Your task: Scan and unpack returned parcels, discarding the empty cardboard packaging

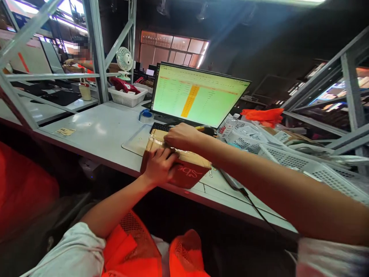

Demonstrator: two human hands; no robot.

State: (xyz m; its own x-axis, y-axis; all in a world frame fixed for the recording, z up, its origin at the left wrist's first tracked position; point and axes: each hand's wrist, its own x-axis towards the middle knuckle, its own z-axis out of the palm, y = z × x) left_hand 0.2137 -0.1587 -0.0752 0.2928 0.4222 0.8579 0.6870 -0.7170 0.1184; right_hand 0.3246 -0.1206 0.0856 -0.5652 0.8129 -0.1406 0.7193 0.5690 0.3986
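Observation:
A cardboard box (193, 169) with curly red lettering on its front side and shiny clear tape on its top rests at the table's front edge. My left hand (161, 164) grips the near top edge of the box, its fingers bent over onto the taped top. Just above the far left part of the top, my right hand (182, 136) is closed in a fist. Whatever its fingers hold, if anything, is hidden from view. Behind the box lie a keyboard (158, 127) and a yellow-and-black object (206, 130), partly covered by my right forearm.
A lit monitor (198, 94) stands at the back, with a tape roll (146, 116) to its left. White baskets (311, 165) and a plastic bottle (229, 125) crowd the right side. Another basket (127, 99) and a small fan (124, 59) are back left. A person is beyond the metal frame.

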